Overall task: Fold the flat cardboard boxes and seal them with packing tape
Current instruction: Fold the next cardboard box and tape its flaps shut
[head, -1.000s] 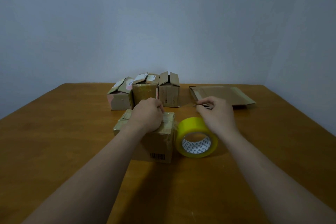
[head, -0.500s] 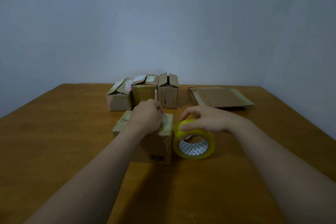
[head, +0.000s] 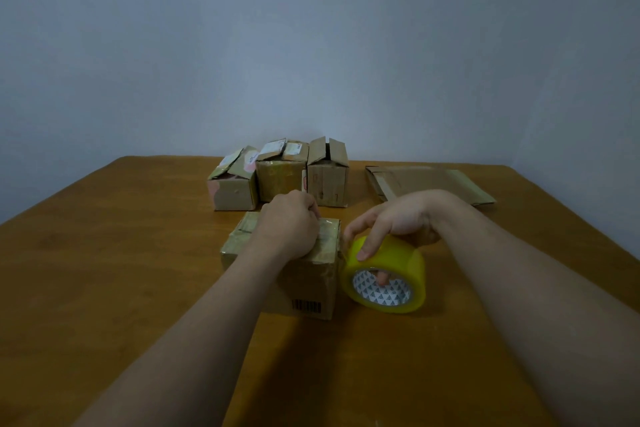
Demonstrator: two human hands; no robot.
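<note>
My left hand clenched in a fist, pressing down on top of the near cardboard box, which sits on the table with its flaps closed, glossy tape across the top and a barcode on the side facing me. My right hand grasping the yellow tape roll: thumb on the outer face, one fingertip showing inside the core. The roll stands on edge on the table, right against the box's right side. Behind, a row of three small boxes with flaps partly up. Flat cardboard lies far right, well apart from the roll
</note>
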